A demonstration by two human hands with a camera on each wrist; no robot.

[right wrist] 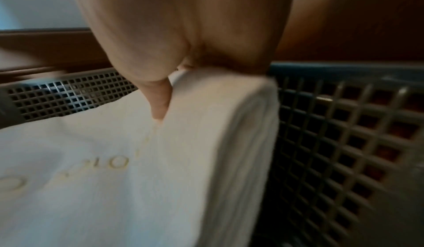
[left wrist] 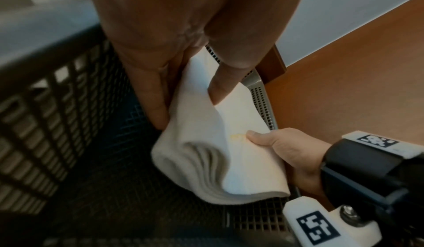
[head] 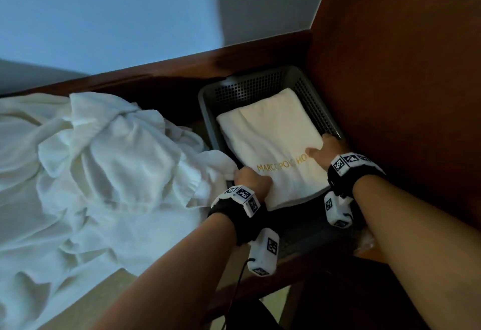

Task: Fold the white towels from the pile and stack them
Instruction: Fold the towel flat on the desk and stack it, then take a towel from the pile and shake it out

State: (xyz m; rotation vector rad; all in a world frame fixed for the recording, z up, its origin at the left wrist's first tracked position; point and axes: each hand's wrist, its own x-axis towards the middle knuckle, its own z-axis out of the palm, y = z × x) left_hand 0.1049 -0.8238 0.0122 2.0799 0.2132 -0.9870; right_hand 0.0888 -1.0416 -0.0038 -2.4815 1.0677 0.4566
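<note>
Both our hands grip the folded towel: left hand (head: 251, 177) pinching its near-left edge, right hand (head: 325, 147) its right edge, inside the gray basket (head: 250, 87). Letting go unevenly could splay the layers. Beyond-left, the pile (head: 104, 152) waits.

A folded white towel with gold lettering (head: 270, 144) sits inside a grey plastic mesh basket (head: 250, 87), at the right of the brown wooden surface (head: 166, 87). The left hand (head: 251, 177) grips the towel's near left edge, the right hand (head: 325, 150) its near right edge. Left of the basket, touching it, lies a crumpled pile of white towels (head: 104, 163). A brown wooden panel (head: 403, 95) stands right of the basket.
</note>
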